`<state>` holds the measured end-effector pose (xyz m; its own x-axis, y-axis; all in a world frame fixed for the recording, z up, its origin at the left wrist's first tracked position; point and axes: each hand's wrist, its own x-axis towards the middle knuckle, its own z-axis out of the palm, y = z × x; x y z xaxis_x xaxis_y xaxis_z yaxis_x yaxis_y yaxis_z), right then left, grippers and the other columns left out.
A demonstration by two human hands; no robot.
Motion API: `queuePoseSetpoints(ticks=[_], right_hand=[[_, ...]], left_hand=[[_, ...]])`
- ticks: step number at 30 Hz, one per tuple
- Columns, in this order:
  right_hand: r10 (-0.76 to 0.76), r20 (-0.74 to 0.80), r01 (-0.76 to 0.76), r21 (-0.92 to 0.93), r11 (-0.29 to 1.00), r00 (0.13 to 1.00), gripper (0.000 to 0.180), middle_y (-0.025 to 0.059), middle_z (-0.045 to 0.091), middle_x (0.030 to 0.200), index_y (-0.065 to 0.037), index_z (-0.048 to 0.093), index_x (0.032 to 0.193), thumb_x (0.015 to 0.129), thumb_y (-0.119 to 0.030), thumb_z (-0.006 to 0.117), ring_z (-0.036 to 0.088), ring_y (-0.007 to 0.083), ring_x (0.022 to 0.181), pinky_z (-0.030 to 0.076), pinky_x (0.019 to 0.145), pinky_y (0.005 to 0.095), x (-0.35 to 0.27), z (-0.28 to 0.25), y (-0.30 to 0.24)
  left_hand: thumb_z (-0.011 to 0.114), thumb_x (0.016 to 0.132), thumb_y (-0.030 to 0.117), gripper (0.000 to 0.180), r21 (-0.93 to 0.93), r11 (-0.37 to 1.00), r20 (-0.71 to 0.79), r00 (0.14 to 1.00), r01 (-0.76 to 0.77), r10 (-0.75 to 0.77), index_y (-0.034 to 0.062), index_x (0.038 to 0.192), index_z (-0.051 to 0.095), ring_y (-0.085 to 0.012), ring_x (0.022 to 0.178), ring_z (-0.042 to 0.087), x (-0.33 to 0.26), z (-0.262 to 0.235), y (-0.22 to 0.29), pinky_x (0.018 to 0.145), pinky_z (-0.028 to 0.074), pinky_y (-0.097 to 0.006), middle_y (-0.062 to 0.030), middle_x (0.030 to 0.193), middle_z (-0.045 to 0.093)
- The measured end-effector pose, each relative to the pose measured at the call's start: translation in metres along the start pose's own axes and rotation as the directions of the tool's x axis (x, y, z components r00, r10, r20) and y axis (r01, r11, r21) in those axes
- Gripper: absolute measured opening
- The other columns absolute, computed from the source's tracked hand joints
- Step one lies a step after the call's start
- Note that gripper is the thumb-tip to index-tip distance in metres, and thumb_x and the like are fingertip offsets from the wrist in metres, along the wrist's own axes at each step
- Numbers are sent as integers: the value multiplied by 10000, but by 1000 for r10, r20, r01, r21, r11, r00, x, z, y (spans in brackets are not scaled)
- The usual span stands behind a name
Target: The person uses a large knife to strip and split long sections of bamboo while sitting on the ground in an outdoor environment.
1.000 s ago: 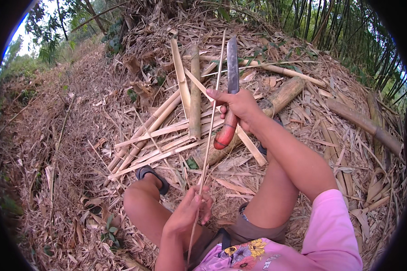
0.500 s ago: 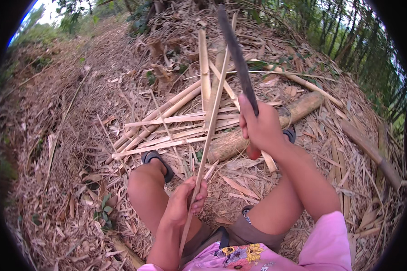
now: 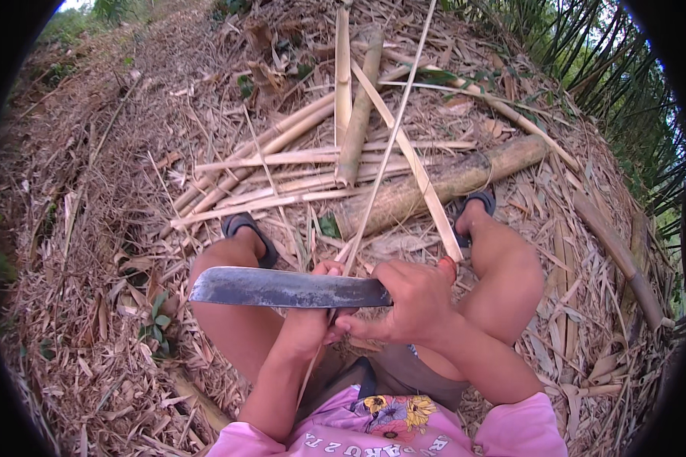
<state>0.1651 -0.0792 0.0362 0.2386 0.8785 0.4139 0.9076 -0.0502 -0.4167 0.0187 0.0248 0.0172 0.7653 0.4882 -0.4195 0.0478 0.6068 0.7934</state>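
Note:
A long thin bamboo strip point(image 3: 389, 145) runs from my lap up and away to the far edge of the view. My left hand point(image 3: 309, 329) is closed around its lower part, partly hidden behind the blade. In my right hand point(image 3: 413, 299) is a machete point(image 3: 290, 289), its broad dark blade lying flat across in front of me and pointing left. The blade passes over my left hand and crosses the strip. My right fingertips reach close to my left hand; whether they touch the strip, I cannot tell. The reddish handle end shows by my right knuckles.
A thick bamboo log point(image 3: 442, 186) lies beyond my feet, with a flat split piece point(image 3: 415, 164) leaning over it. A shorter bamboo pole point(image 3: 360, 107) and several split lengths point(image 3: 282, 199) lie farther left. Dry leaf litter covers the sloping ground; bamboo stems point(image 3: 587, 68) stand at the far right.
My right hand has brought the machete down from its raised position to across my left hand, blade now pointing left. The strip's far end has tilted to the right. The view has shifted.

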Motion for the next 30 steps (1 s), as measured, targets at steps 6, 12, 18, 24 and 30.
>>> queuePoseSetpoints(ticks=[6,12,18,24,30], right_hand=[[-69,16,70,-69,995,997,672,97,573,589,-72,576,644,742,-732,652,608,259,499,491,491,357,-9,13,4],[-128,36,131,-124,984,991,696,53,499,527,-81,575,636,739,-768,608,534,214,438,402,478,326,-22,18,-2],[-168,3,166,-159,973,986,707,32,430,499,-102,486,567,691,-782,637,476,193,413,352,488,322,-17,16,5],[-233,-9,223,-262,939,972,697,32,423,506,-102,485,564,650,-766,677,477,202,428,373,467,337,-3,-1,15],[-285,27,274,-370,888,958,705,41,443,523,-94,482,567,619,-769,680,493,214,460,386,470,343,15,-26,32]], left_hand=[[408,1061,369,226,-6,998,-109,992,68,-68,153,1044,473,-59,361,342,-15,4,-15,314,219,-217,23,577,448],[403,1065,360,240,-154,985,-25,996,82,-87,136,1037,483,-49,360,332,-22,4,-36,326,220,-205,31,567,441],[364,1076,359,278,-194,976,30,995,100,-96,120,998,482,-34,403,341,-27,3,-29,345,219,-207,35,563,427],[319,1075,379,324,-69,988,96,987,139,-132,97,989,455,-64,399,306,-28,1,-31,376,214,-234,28,555,357],[290,1078,397,366,-178,967,140,977,185,-161,78,987,443,-62,431,256,-36,10,-7,395,207,-241,34,592,323]])
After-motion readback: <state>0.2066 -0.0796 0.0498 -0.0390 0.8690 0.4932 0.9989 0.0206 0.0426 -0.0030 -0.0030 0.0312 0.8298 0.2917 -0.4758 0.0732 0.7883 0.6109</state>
